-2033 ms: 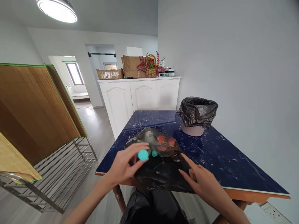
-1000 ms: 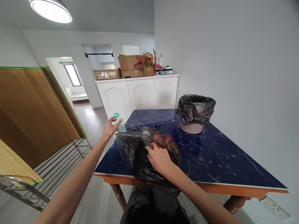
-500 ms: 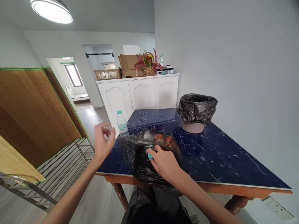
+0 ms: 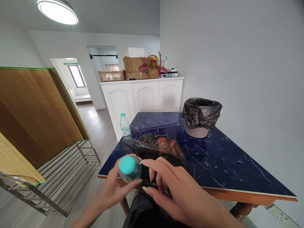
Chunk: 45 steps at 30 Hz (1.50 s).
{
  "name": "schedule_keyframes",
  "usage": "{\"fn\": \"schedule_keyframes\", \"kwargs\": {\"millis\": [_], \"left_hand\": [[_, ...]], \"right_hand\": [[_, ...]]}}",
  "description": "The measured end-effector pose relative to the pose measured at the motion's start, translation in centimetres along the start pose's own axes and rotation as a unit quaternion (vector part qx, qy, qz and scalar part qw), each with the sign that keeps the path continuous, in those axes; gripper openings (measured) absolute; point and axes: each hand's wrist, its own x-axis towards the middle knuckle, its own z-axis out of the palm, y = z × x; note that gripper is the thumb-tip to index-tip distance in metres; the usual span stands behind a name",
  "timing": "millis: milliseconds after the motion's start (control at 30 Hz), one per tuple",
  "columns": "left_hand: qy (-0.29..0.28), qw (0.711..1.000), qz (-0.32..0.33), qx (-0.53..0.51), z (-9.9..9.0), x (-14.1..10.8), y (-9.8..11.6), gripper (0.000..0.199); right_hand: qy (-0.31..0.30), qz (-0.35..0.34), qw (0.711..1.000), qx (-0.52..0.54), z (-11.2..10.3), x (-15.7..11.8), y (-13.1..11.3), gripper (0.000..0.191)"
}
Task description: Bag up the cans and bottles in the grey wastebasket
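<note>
A plastic bottle with a teal cap [image 4: 127, 165] is tilted toward me, and my left hand [image 4: 114, 186] is wrapped around it, slightly blurred. Just right of the bottle, my right hand [image 4: 177, 186] has its fingers curved and apart, with nothing visible between them. Behind both hands a black plastic bag [image 4: 140, 146] lies open at the table's front. An orange-red packet [image 4: 166, 144] shows through its thin film; the rest of the contents is hidden. Another water bottle [image 4: 125, 126] with a teal cap stands upright at the table's left edge.
The blue marble-patterned table [image 4: 220, 164] has a bin [image 4: 196, 131] lined with a black bag [image 4: 201, 115] at its right back. A metal rack [image 4: 68, 177] stands to the left. Beyond is a white cabinet [image 4: 146, 96] bearing cardboard boxes [image 4: 133, 67] and a flower basket [image 4: 153, 73].
My right hand has brought the teal-capped bottle up out of the black bag. My left hand has moved down and right and taken hold of it, while my right fingers have loosened.
</note>
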Motion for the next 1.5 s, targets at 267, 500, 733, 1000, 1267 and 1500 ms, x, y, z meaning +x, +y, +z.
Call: {"fn": "schedule_keyframes", "kwargs": {"millis": [267,500,733,1000,1267,1500], "left_hand": [[0.286,0.930,-0.221,-0.068,-3.9,6.5,-9.8,0.070],[0.261,0.932,-0.245,-0.051,0.9,8.1,-16.0,0.060],[0.263,0.927,-0.267,-0.026,3.0,9.6,-17.6,0.058],[0.286,0.923,-0.258,0.014,1.9,6.9,-15.9,0.088],[0.270,0.952,-0.034,0.139,0.8,4.4,-7.6,0.041],[0.078,0.985,0.074,0.135,4.3,4.7,-4.1,0.016]], "right_hand": [[-0.163,0.030,0.979,-0.123,7.0,0.7,7.3,0.053],[-0.118,0.043,0.958,-0.258,10.3,0.9,10.1,0.076],[-0.068,0.142,0.937,-0.313,9.6,1.2,11.9,0.061],[-0.050,0.195,0.920,-0.338,9.2,1.1,13.4,0.055],[-0.083,0.241,0.903,-0.345,8.5,3.2,12.5,0.048],[-0.120,0.227,0.900,-0.352,8.1,4.0,13.0,0.058]]}}
